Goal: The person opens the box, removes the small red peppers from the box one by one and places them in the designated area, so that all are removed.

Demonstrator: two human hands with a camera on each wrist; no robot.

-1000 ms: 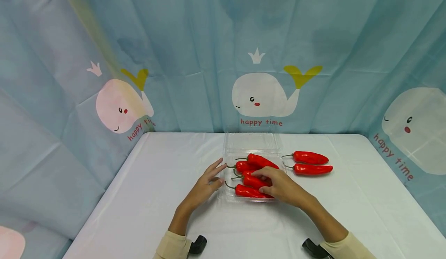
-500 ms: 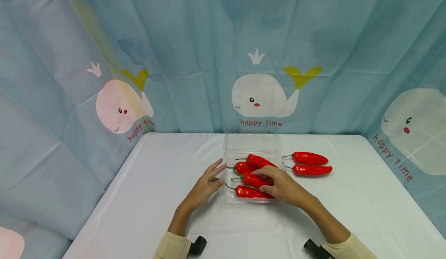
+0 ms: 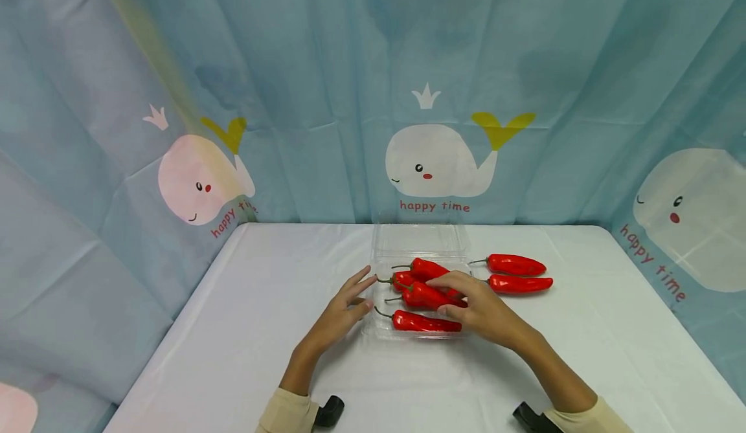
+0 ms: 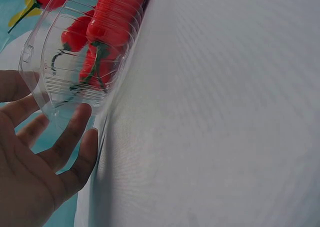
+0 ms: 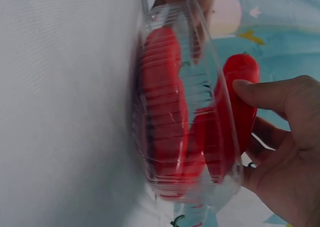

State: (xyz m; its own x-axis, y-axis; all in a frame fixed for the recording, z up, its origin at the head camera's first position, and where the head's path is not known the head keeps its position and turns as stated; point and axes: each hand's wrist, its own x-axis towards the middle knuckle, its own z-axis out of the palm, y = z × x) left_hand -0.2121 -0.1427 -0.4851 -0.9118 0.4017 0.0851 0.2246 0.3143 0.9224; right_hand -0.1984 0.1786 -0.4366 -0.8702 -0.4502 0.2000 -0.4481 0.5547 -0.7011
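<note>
A clear plastic clamshell box [image 3: 373, 329] stands on the white table with several long red peppers inside, their green stems pointing left. My right hand [image 3: 484, 307] reaches over the box's right side and pinches a red pepper [image 5: 242, 107] between thumb and fingers at the rim. Below it in the head view, another red pepper [image 3: 422, 321] lies along the box's near side. My left hand [image 3: 344, 307] is at the box's left end with fingers spread; in the left wrist view its fingertips meet the clear wall.
Two more red peppers [image 3: 515, 265] lie on the table to the right of the box. The box's lid [image 3: 419, 239] is folded back behind it. A blue whale-print curtain [image 3: 326, 161] hangs beyond the table's far edge.
My right hand has shifted slightly right, and the pepper in it has moved a little away from the near one, whose tip now shows. The left hand has stayed put.
</note>
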